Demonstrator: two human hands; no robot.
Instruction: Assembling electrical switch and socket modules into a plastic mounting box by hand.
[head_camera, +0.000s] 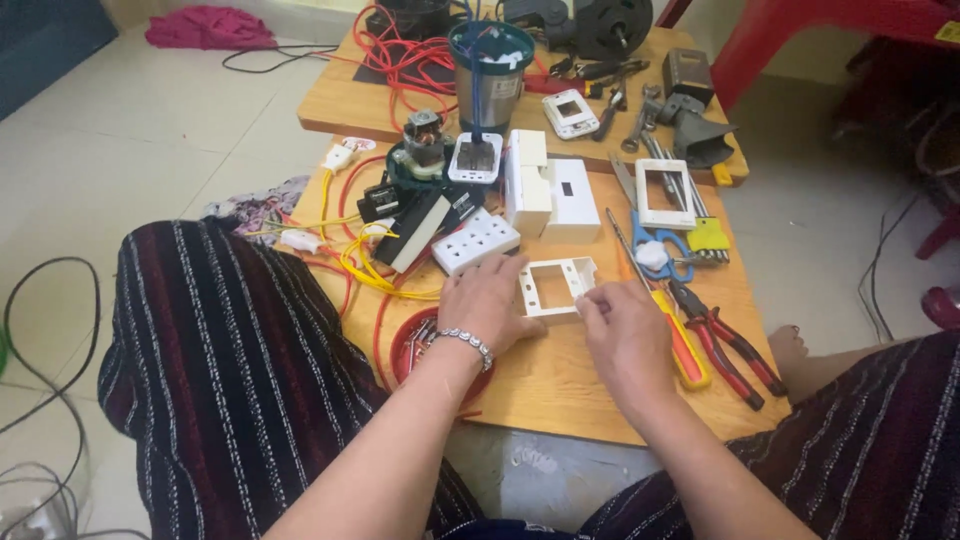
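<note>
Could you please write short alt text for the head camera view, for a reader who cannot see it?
Seen from above, a seated person's left hand and right hand hold a white plastic switch frame on a low wooden board. Around it lie a white socket strip, red-handled pliers, blue scissors, red and yellow wires and a red bowl.

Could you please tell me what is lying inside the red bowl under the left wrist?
Inside the red bowl, a few small metal screws show at its left side. The left hand and its wrist cover the rest.
</note>
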